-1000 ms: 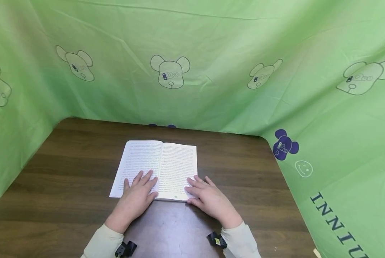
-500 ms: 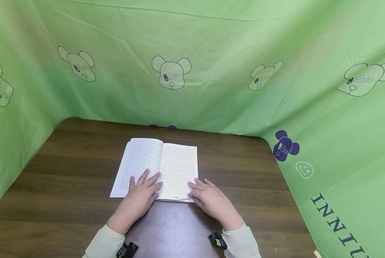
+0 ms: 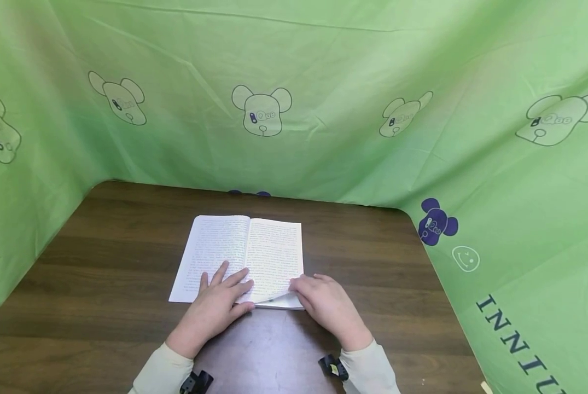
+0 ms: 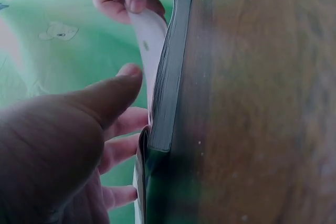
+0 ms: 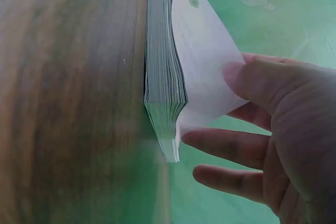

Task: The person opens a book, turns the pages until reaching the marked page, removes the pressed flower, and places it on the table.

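An open book (image 3: pixel 274 246) with printed text lies flat on the table, its thicker stack of pages on the right. My left hand (image 3: pixel 214 309) rests with spread fingers on the lower part of the left page, fingertips reaching over the spine. At the lower right corner, my right hand (image 3: pixel 325 303) pinches a page (image 5: pixel 207 61) between thumb and index finger. That corner is raised off the stack (image 5: pixel 163 45), as the right wrist view shows, while the other fingers extend beside the book's edge. In the left wrist view the lifted page (image 4: pixel 149 43) curves away from the pages below.
The dark wooden table (image 3: pixel 372 262) extends around the book on all sides. A green curtain (image 3: pixel 323 164) with bear-head drawings hangs behind and beside the table. A black wrist camera (image 3: pixel 333 366) sits at the right sleeve.
My right fingers have drawn together at the corner and pinched a page, lifting it. My left hand has slid slightly right towards the spine. The left page briefly bulged and now lies flatter.
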